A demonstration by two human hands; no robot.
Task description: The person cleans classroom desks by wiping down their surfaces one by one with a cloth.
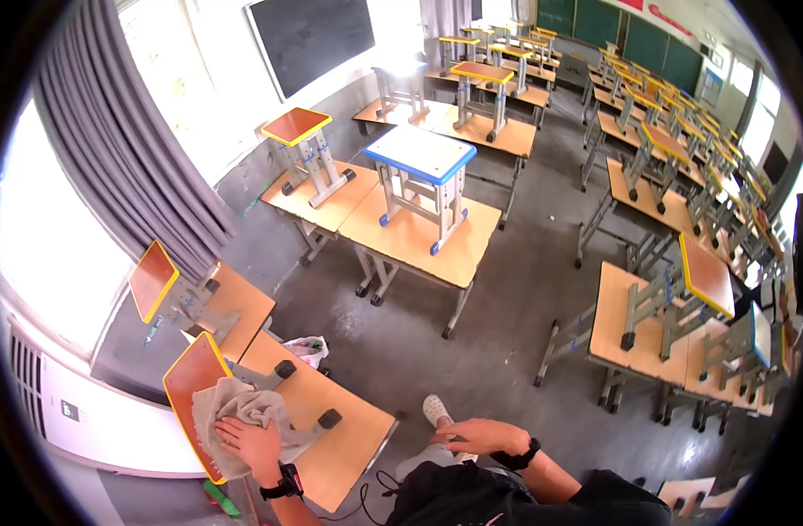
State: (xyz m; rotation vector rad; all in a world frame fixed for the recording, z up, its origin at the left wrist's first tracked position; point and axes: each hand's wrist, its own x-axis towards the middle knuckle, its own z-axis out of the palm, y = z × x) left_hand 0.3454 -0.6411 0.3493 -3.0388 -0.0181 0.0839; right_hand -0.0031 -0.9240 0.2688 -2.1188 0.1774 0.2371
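Observation:
My left hand [251,445], with a watch on its wrist, presses a crumpled grey-beige cloth [242,405] against a stool. That stool's brown seat with a yellow edge [189,379] stands tipped up on its side. Its grey legs with black feet [284,369] lie across a wooden desk top [347,422]. Over my lap, near my bent leg, is my right hand [487,435], fingers stretched out and holding nothing. It wears a dark wristband. Part of the seat and the palm of my left hand are hidden by the cloth and fingers.
Another tipped stool [155,282] lies on the adjoining desk by the window. A white plastic bag [308,350] hangs or lies beside the desks. Ahead, a blue-edged stool [421,154] stands on a desk [454,241]. Rows of desks with stools line the right, beyond the grey floor [498,307].

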